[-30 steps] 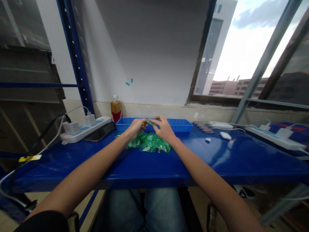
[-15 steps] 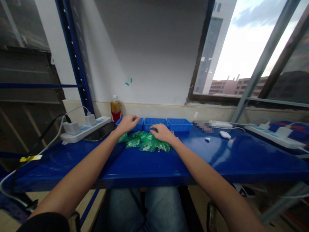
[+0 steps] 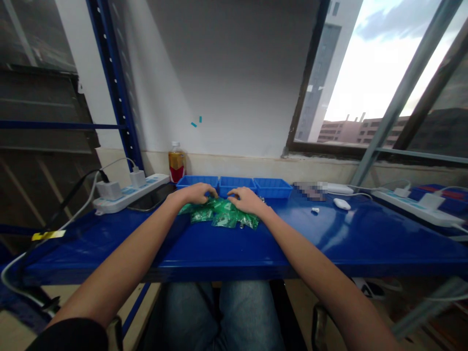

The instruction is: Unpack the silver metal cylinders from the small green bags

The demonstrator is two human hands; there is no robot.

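Several small green clear-plastic packets (image 3: 224,220) lie in a loose pile on the blue table (image 3: 226,248). My left hand (image 3: 197,193) reaches over the pile's left side, fingers curved down and apart at the packets. On the right side, my right hand (image 3: 245,201) hovers at or just above the packets, its thumb and fingers parted. I see nothing held in either hand, though whether the fingertips touch the plastic is hard to tell. Behind the hands three blue trays stand in a row: a left tray (image 3: 190,181), a middle tray (image 3: 239,184) and a right tray (image 3: 273,187).
A drink bottle (image 3: 177,163) stands behind a dark phone (image 3: 151,199) and a white power strip (image 3: 127,194) on the left. To the right lie a white earbud case (image 3: 341,204), a small earbud (image 3: 315,210) and another power strip (image 3: 413,207).
My left hand has come down from in front of the left tray onto the packet pile. My right hand stays nearly in place.
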